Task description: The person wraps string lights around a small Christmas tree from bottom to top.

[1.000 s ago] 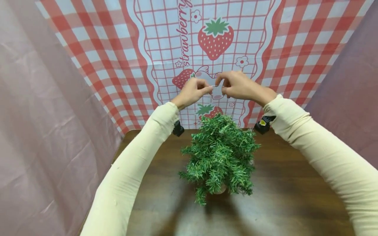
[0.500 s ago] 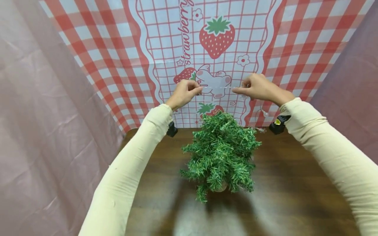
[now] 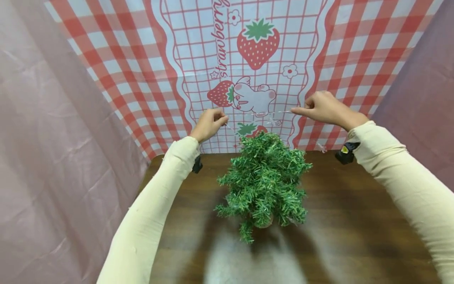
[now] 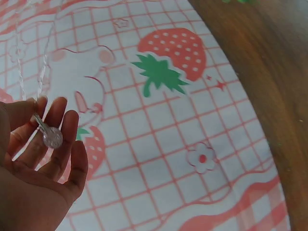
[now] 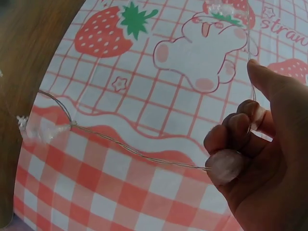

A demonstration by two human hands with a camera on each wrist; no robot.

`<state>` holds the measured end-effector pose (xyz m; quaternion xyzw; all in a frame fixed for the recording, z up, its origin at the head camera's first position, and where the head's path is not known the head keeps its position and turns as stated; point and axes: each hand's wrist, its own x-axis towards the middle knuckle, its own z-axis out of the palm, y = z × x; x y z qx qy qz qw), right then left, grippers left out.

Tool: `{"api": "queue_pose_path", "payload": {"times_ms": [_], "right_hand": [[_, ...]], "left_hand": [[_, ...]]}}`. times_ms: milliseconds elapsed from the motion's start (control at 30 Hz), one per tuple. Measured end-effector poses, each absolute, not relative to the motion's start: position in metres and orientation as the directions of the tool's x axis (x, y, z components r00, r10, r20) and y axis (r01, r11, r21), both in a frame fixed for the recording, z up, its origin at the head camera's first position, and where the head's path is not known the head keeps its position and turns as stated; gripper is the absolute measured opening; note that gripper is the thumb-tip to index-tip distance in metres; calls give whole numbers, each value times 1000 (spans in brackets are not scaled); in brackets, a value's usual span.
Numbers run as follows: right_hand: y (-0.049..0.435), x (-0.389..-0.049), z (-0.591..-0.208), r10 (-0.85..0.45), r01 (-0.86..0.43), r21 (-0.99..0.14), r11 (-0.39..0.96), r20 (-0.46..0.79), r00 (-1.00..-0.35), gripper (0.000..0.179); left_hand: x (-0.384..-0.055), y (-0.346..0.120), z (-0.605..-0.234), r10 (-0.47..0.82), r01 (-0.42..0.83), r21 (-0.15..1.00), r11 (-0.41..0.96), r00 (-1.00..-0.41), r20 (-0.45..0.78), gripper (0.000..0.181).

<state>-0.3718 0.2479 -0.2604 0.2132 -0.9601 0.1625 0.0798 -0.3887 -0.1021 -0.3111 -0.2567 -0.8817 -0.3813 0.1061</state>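
A string light (image 3: 248,114) of thin clear wire with translucent bulbs stretches between my two hands, above and behind a small artificial Christmas tree (image 3: 264,177). My left hand (image 3: 208,123) pinches the wire between thumb and fingers; in the left wrist view a clear round bulb (image 4: 53,138) hangs just below that pinch. On the other side, my right hand (image 3: 324,108) grips the wire in curled fingers. The right wrist view shows a bulb (image 5: 226,166) against those fingers and twisted wire (image 5: 130,149) running off to another clear bulb (image 5: 48,134).
The tree stands on a brown wooden table (image 3: 191,232). Behind it hangs a red and white checked cloth (image 3: 142,79) printed with strawberries. Pink curtains (image 3: 71,157) close off the sides.
My hands have drawn apart, the left going left and down, the right going right. A longer length of string light shows between them, with a bulb dangling from it. The tree has stayed put.
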Motion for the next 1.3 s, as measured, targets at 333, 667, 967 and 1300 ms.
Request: {"api": "queue_pose_path", "payload": {"times_ms": [333,667,967,1300], "right_hand": [[272,-360,-259,-305,-376,-253,892,278,-911,61],[277,-353,-254,-268,-393,-228,891,436,-859,55],[279,-348,-252,-245,-396,-232,888,490,-837,43],[262,-335,-246,-319,-426,-299,854,347,-882,51]], "left_hand": [[-388,-91,-317,339,528,619,581,-849,406,18],[-391,-61,-314,286,373,905,203,-907,310,19],[-396,-46,-319,310,36,998,-49,-949,49,21],[-399,-63,-355,189,201,901,384,-973,136,14]]}}
